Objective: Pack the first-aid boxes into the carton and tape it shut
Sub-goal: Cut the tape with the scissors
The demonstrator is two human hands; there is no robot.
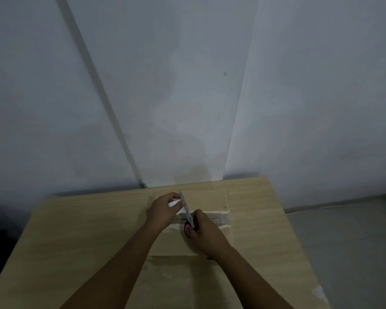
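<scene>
**Carton closed, tape across the seam**

The brown cardboard carton (206,201) sits on the pale wooden worktop (87,230), its top flaps folded flat and meeting in a seam that runs left to right. A clear strip of tape (218,216) lies along that seam toward the right edge. A white piece of tape end (174,202) is lifted above the carton's left part. The first-aid boxes cannot be seen.

The carton (210,201) is sitting on the table (87,230), toward its far edge. The scissors (187,214) are lying over the carton's seam, between the left hand (165,210) and right hand (204,233).
</scene>
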